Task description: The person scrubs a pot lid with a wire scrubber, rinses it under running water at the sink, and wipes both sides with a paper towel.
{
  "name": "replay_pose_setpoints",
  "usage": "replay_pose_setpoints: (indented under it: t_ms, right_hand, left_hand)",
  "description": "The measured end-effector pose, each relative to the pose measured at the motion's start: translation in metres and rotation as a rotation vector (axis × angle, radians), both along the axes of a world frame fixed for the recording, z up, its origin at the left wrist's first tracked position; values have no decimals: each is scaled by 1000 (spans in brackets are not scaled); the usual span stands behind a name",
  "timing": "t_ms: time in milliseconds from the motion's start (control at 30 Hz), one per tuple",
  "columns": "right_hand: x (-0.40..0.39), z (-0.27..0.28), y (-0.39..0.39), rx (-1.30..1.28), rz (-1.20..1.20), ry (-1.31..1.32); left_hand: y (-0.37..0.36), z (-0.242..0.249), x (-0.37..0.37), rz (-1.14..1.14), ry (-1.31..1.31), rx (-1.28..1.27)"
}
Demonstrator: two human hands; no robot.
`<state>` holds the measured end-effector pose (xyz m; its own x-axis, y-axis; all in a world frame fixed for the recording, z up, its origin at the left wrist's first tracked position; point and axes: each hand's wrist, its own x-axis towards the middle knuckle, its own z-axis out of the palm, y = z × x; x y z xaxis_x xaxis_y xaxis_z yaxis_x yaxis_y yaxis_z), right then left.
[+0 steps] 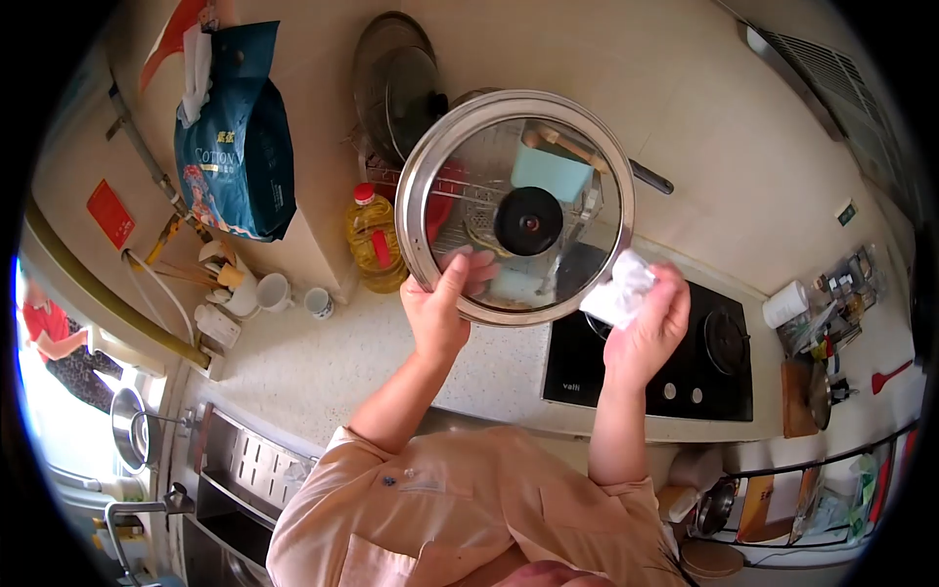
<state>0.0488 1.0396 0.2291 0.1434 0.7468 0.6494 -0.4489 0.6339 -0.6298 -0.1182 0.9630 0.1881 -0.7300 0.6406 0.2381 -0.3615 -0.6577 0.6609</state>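
Observation:
A round glass pot lid (460, 166) with a steel rim and a black knob (528, 221) is held up over the counter. My left hand (442, 305) grips its lower left rim, thumb on the near face and fingers showing through the glass. Close to the lower right rim, my right hand (653, 328) is closed on a crumpled white tissue (622, 290). Through the glass I see a light blue container (551, 176) and a wire rack, partly hidden by the lid.
A black gas stove (606, 377) stands under my right hand. Behind the lid are an oil bottle (375, 240) and another glass lid (396, 88). A blue cotton tissue bag (235, 157) hangs at left, above cups (275, 292) and the sink (235, 523). Another person (64, 342) shows at far left.

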Motion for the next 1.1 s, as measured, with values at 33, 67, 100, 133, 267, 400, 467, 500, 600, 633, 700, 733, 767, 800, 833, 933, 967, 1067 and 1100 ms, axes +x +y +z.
replay_pose_setpoints:
  t_ms: [33,67,100,133,267,400,467,500,600,633,700,733,767,800,833,933,967,1067,1100]
  right_hand:
    - [-3,4,0,23,-82,-66]
    - [-7,12,0,147,-304,-296]
    - [-10,18,-2,236,-381,-398]
    - [-15,21,-3,326,-457,-501]
    - [-20,13,-6,571,-567,-795]
    - [-19,17,-31,623,-642,-1109]
    - [-16,17,-37,652,-541,-1185]
    - [-15,17,-36,657,-497,-1163]
    - [-13,18,-27,630,-561,-1105]
    - [-16,18,-27,593,-603,-1071]
    - [-23,11,-37,549,-610,-1084]
    - [-30,6,-43,529,-612,-1089]
    - [-40,-1,-51,610,-472,-1065]
    - [-49,-10,-59,687,-361,-1079]
    - [-48,-9,-58,690,-369,-1068]
    - [-26,18,-33,568,-610,-1044]
    - [-26,19,-25,502,-684,-970]
    - [-43,0,-44,589,-475,-1030]
    - [-51,-7,-51,685,-412,-1026]
  left_hand:
    - [-1,-1,-2,-9,0,-9]
    - [-1,-2,-3,-16,-1,-18]
    - [-1,-3,-5,-22,-2,-24]
    - [-1,-4,-7,-41,-11,-17]
    - [-4,-5,-7,-80,-70,1]
    - [-5,0,-15,-61,-138,-1]
    - [-6,-2,-21,-69,-164,-25]
    - [-4,-5,-24,-81,-179,-34]
    - [-3,-6,-21,-95,-192,-54]
    - [-3,-6,-18,-99,-179,-56]
    - [-2,-4,-11,-92,-135,-77]
    - [0,-1,-8,-93,-140,-79]
    - [2,3,-5,-94,-146,-85]
    - [2,5,-4,-97,-149,-94]
    - [1,7,-4,-104,-146,-96]
    - [-5,9,-7,-94,-145,-112]
    - [-6,9,-7,-81,-133,-102]
    - [1,12,-4,-68,-168,-118]
    - [1,12,-4,-80,-186,-117]
